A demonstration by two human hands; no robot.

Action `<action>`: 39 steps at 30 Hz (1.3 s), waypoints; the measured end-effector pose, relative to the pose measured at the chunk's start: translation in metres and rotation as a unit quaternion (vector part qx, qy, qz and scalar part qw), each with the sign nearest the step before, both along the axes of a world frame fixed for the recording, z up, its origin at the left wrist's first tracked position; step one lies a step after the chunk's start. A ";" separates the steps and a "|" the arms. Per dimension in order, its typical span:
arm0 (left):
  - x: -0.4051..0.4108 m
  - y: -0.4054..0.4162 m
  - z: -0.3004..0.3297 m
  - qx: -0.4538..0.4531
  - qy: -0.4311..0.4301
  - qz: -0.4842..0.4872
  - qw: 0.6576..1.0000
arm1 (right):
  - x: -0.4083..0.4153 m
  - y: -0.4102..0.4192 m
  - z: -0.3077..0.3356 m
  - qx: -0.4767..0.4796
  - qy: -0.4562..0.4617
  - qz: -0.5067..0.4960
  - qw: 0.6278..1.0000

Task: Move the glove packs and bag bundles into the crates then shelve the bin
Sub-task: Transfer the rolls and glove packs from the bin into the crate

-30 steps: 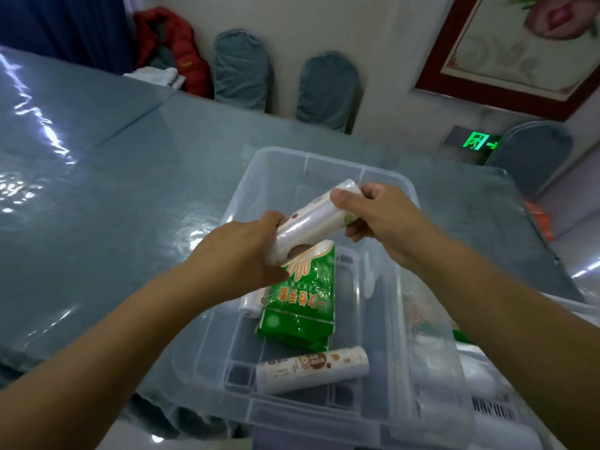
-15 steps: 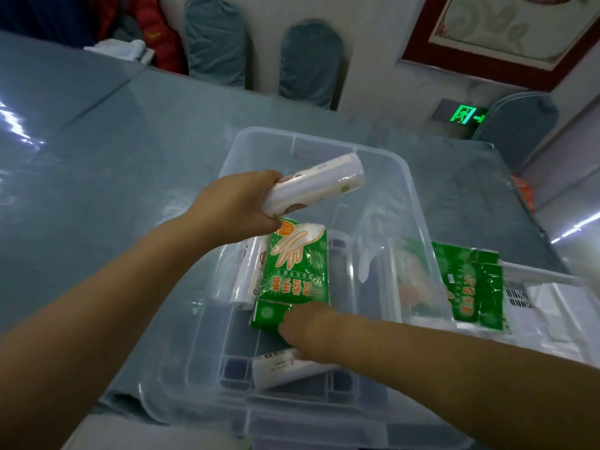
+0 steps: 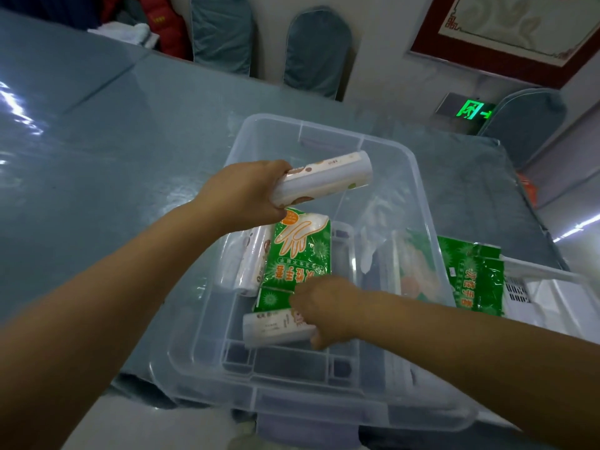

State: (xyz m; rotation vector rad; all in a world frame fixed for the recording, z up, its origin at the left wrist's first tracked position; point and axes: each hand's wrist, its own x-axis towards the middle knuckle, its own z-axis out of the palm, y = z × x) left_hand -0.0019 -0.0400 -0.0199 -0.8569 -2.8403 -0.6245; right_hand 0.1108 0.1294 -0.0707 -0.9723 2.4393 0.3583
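The bin (image 3: 422, 203), a clear plastic tub, sits on the grey-blue table (image 3: 97, 157) right in front of you, with both your forearms reaching over its near rim. Your left hand (image 3: 246, 196) is raised above the bin, fingers wrapped tight around one end of a white roll of bags (image 3: 328, 178); the roll's free end points right and slightly up. Your right hand (image 3: 324, 306) is down near the bin floor, curled over the right end of a second roll (image 3: 276, 326) lying there; your thumb sits under it, but you cannot tell how firmly the grip has closed. A green glove pack (image 3: 298, 251) lies flat between the two hands, your right knuckles covering its lower corner. A third roll (image 3: 253, 264) lies just beside its left edge, blurred by the bin wall. To the right, another green pack (image 3: 470, 274) rests in a white crate (image 3: 552, 280), partly seen through the bin wall and cut off by your right arm.
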 end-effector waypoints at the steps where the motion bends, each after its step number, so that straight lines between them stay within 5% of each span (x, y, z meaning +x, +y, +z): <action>1: 0.001 0.000 0.000 -0.014 0.006 -0.001 1.000 | 0.000 0.004 0.012 -0.038 0.037 -0.010 0.999; 11: 0.012 0.026 0.025 -0.044 0.071 0.036 0.996 | 0.036 0.088 0.128 -0.223 0.369 -0.092 0.898; 16: 0.036 0.088 0.058 -0.012 0.107 0.004 0.994 | 0.065 0.162 0.137 -0.250 0.438 -0.161 0.848; 28: 0.117 0.242 0.056 -0.104 0.119 -0.016 0.987 | 0.142 0.328 0.042 -0.276 0.291 -0.276 0.873; 39: 0.176 0.306 0.034 -0.165 -0.017 0.077 0.983 | 0.143 0.346 -0.076 -0.328 0.115 -0.247 0.905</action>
